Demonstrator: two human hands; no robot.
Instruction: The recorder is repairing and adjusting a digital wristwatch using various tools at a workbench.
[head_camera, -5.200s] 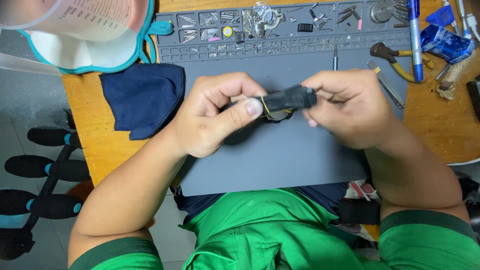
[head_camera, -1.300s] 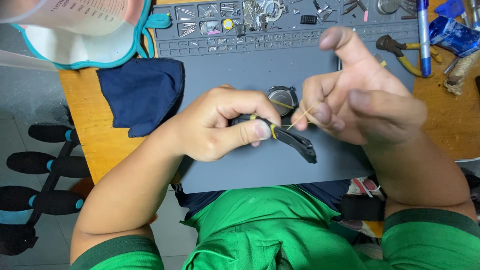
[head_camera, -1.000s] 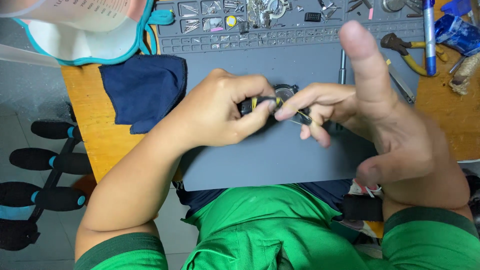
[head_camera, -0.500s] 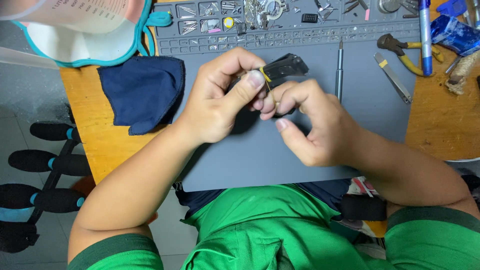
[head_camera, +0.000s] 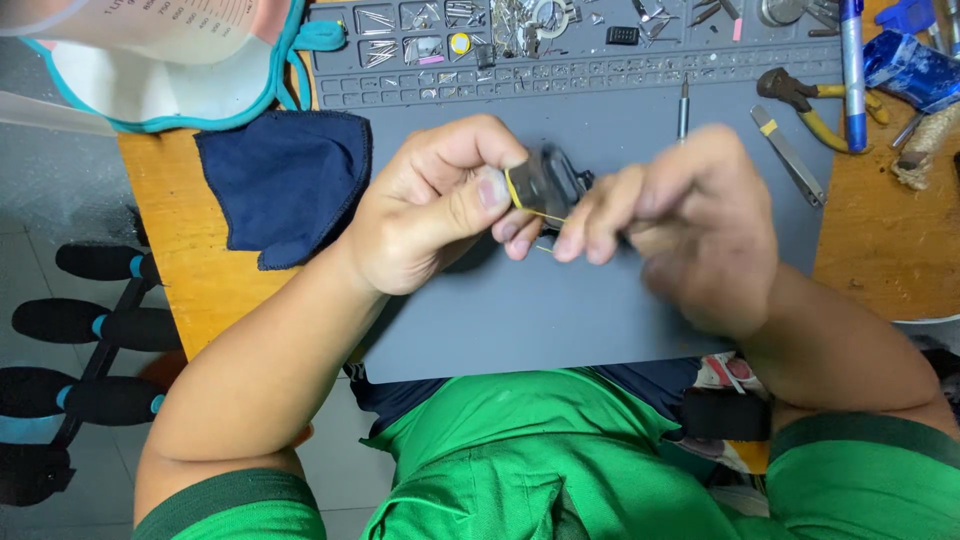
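My left hand (head_camera: 430, 205) pinches a small black device with a strap (head_camera: 550, 180) between thumb and fingers, above the grey work mat (head_camera: 560, 320). A thin yellow band (head_camera: 527, 205) runs around the black piece by my thumb. My right hand (head_camera: 690, 225) is blurred and sits right beside it, its fingertips touching the black piece and the yellow band. Most of the black piece is hidden by both hands.
Trays at the mat's far edge hold several small screws and parts (head_camera: 470, 30). A dark blue cloth (head_camera: 285, 185) lies left, beneath a white teal-rimmed container (head_camera: 170, 70). A thin screwdriver (head_camera: 683, 105), tweezers (head_camera: 790, 155), yellow-handled pliers (head_camera: 810, 100) and a blue pen (head_camera: 852, 70) lie right.
Both hands have kept working the black piece over the mat; it has been turned and lowered slightly, and my right hand has swung to its right side, moving fast enough to blur.
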